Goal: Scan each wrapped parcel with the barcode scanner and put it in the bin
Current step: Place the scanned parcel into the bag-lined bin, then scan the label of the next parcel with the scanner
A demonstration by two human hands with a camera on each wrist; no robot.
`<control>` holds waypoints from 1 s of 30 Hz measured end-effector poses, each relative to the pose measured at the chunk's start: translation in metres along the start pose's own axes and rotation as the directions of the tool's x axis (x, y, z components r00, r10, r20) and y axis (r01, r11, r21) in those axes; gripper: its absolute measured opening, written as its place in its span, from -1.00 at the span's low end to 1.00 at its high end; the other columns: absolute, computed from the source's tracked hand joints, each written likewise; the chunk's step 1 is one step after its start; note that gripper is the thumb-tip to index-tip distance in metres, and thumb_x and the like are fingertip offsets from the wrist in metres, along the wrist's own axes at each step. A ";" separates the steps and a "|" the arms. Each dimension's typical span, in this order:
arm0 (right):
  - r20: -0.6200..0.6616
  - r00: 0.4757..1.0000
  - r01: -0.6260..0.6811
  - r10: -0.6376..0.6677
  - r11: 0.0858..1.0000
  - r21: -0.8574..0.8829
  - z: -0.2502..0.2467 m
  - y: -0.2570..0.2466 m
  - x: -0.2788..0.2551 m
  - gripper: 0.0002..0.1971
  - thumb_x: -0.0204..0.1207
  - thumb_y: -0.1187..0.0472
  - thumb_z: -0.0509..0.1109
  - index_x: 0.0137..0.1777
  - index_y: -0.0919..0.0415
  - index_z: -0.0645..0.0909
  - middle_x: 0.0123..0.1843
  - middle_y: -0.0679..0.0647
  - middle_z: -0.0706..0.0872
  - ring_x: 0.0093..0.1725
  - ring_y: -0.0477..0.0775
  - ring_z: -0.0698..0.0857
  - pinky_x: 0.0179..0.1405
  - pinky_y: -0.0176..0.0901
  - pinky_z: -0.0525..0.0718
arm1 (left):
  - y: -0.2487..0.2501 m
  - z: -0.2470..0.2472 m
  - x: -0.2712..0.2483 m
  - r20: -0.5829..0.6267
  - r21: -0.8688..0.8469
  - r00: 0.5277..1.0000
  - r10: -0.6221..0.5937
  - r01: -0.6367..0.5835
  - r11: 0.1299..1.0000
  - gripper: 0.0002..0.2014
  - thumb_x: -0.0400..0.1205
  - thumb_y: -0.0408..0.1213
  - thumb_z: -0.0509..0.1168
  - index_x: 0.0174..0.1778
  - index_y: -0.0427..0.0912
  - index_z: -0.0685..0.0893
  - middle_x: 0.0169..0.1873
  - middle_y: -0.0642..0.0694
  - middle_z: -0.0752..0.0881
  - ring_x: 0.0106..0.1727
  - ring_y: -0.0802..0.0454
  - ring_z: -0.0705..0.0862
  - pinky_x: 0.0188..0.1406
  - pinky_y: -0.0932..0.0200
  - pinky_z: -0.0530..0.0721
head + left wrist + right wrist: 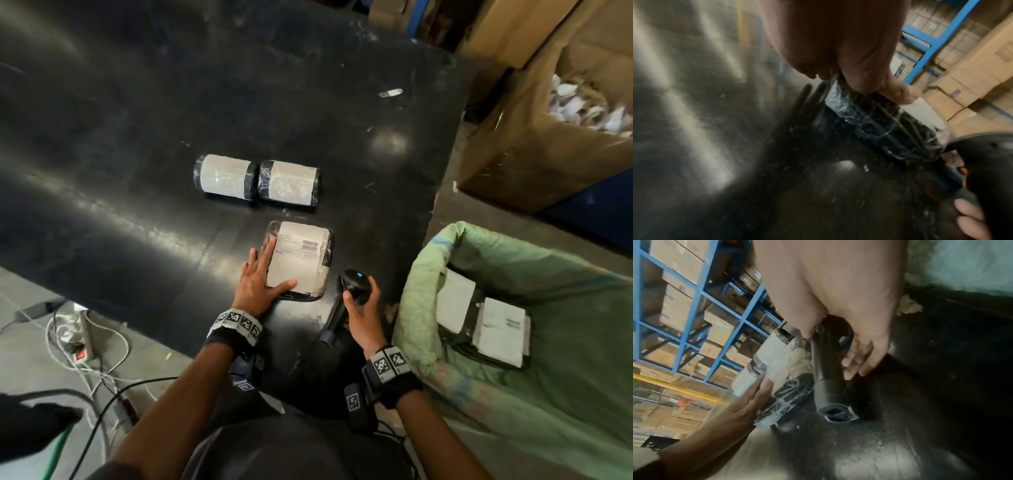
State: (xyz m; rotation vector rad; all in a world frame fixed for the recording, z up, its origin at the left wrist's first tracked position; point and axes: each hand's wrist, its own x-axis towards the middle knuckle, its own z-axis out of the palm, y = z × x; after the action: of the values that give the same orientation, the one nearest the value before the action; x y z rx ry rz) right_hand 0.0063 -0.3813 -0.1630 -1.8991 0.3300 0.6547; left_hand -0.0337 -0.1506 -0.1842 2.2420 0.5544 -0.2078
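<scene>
Head view: flat black plastic-wrapped parcel with white barcode label (299,259), print too small to read, lies on the scuffed black table (137,137). Left hand (257,281) rests on it, fingers straight, thumb across its near edge. Right hand (363,310) grips the black pistol-shaped barcode scanner (347,297) just right of it, blue light on top. Green woven fabric bin (445,240) holds two labelled parcels.

Left wrist view: thumb (894,92) presses crinkled wrap.

Right wrist view: fingers (857,363) curl round the smooth handle.

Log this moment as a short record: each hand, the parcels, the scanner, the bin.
left hand: fingers straight, resting flat on the near parcel's left edge
right hand: grips the barcode scanner by its handle, beside the parcel
near parcel: flat on the black table, barcode label up
other parcels on table: two, side by side, farther back
green bin: right of the table, at least two parcels inside
</scene>
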 end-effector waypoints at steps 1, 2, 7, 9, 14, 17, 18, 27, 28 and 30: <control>-0.003 1.000 -0.003 0.003 1.000 0.012 0.001 0.006 0.002 -0.25 0.49 -0.22 0.36 0.59 -0.33 0.05 0.45 0.14 0.63 0.35 0.15 0.69 0.40 0.28 0.61 | 0.001 0.000 0.000 -0.002 -0.022 1.000 0.005 -0.005 1.000 0.04 0.51 0.16 0.47 0.78 0.06 -0.04 0.76 -0.07 0.14 0.75 -0.36 0.00 0.70 -0.39 0.04; 0.001 1.000 -0.009 0.009 1.000 0.026 0.002 0.011 0.004 -0.27 0.49 -0.22 0.36 0.58 -0.35 0.05 0.38 0.17 0.68 0.26 0.13 0.74 0.33 0.32 0.65 | 0.002 0.000 -0.001 -0.012 -0.038 1.000 0.020 -0.020 0.999 0.02 0.53 0.11 0.48 0.78 0.05 -0.02 0.75 -0.07 0.16 0.74 -0.38 0.06 0.68 -0.41 0.10; -0.009 0.999 -0.030 0.032 0.991 0.132 0.005 0.044 0.027 -0.23 0.28 -0.42 0.49 0.45 -0.57 0.18 0.42 0.16 0.64 0.36 0.19 0.69 0.36 0.37 0.62 | 0.016 0.004 -0.007 -0.062 -0.079 0.997 0.048 -0.053 0.995 0.02 0.50 0.05 0.53 0.77 0.11 0.03 0.73 -0.25 0.20 0.70 -0.32 0.24 0.55 -0.32 0.43; 0.001 0.999 -0.039 0.039 0.987 0.156 0.002 0.024 0.015 -0.31 0.46 -0.24 0.46 0.51 -0.47 0.18 0.39 0.17 0.67 0.34 0.18 0.70 0.39 0.37 0.60 | 0.028 0.005 -0.008 -0.069 -0.068 0.997 0.017 -0.022 0.997 0.04 0.50 0.01 0.55 0.77 0.15 0.01 0.74 -0.27 0.13 0.73 -0.34 0.15 0.57 -0.34 0.34; 0.000 0.996 -0.079 0.084 0.943 0.324 -0.012 -0.019 -0.004 -0.47 0.68 0.28 0.23 0.61 -0.01 0.23 0.10 0.24 0.75 -0.22 -0.01 0.74 -0.41 -0.13 0.73 | 0.064 -0.004 -0.006 -0.043 -0.007 0.993 -0.109 0.109 0.994 0.10 0.46 -0.11 0.61 0.71 0.37 -0.05 0.51 -0.44 0.35 0.52 -0.42 0.35 0.49 -0.36 0.41; -0.012 0.994 -0.096 0.106 0.934 0.344 -0.015 -0.025 0.000 -0.54 0.70 0.23 0.15 0.59 0.06 0.29 0.22 0.44 0.72 -0.27 0.03 0.73 -0.65 -0.29 0.58 | 0.070 -0.003 -0.001 -0.083 -0.041 0.984 -0.158 0.155 0.987 0.05 0.46 -0.01 0.59 0.71 0.33 0.02 0.27 -0.37 0.48 0.33 -0.37 0.50 0.39 -0.28 0.53; -0.011 0.994 -0.095 0.105 0.931 0.352 -0.015 -0.028 0.000 -0.57 0.72 0.17 0.15 0.58 0.07 0.30 0.22 0.41 0.73 -0.25 0.05 0.75 -0.65 -0.27 0.57 | 0.070 -0.003 -0.001 -0.104 -0.073 0.981 -0.164 0.157 0.985 -0.02 0.49 0.07 0.54 0.72 0.30 0.05 0.24 -0.35 0.50 0.28 -0.33 0.53 0.32 -0.20 0.56; -0.007 0.997 0.073 -0.075 0.948 0.310 -0.041 -0.077 -0.027 -0.55 0.72 -0.24 -0.05 0.50 -0.10 0.34 0.04 0.24 0.84 -0.44 -0.06 0.73 -0.55 -0.22 0.57 | 0.080 0.010 -0.027 -0.329 -0.243 0.938 -0.107 0.025 0.970 -0.39 0.76 -0.08 0.22 0.73 0.20 0.16 0.08 -0.20 0.43 -0.11 0.00 0.48 -0.05 0.12 0.55; -0.013 0.993 0.114 -0.116 0.941 0.317 -0.044 -0.085 -0.033 -0.55 0.72 -0.23 -0.06 0.51 -0.12 0.34 0.10 0.22 0.82 -0.35 -0.04 0.78 -0.56 -0.25 0.59 | 0.084 0.011 -0.030 -0.350 -0.258 0.931 -0.105 0.012 0.966 -0.38 0.77 -0.10 0.22 0.73 0.18 0.16 0.08 -0.21 0.43 -0.12 0.03 0.48 -0.05 0.22 0.51; -0.030 0.982 0.187 -0.188 0.929 0.319 -0.051 -0.098 -0.044 -0.56 0.73 -0.20 -0.06 0.52 -0.14 0.34 0.11 0.14 0.81 -0.21 0.03 0.81 -0.54 -0.26 0.62 | 0.089 0.013 -0.036 -0.383 -0.280 0.920 -0.084 -0.029 0.959 -0.38 0.77 -0.15 0.23 0.74 0.15 0.17 0.07 -0.22 0.45 -0.19 0.21 0.42 -0.14 0.49 0.38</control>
State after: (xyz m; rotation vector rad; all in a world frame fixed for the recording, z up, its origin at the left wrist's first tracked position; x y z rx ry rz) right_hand 0.0354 -0.3906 -0.0481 -1.5939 0.2342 0.4429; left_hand -0.0248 -0.2238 -0.1213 2.0005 0.7761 0.3007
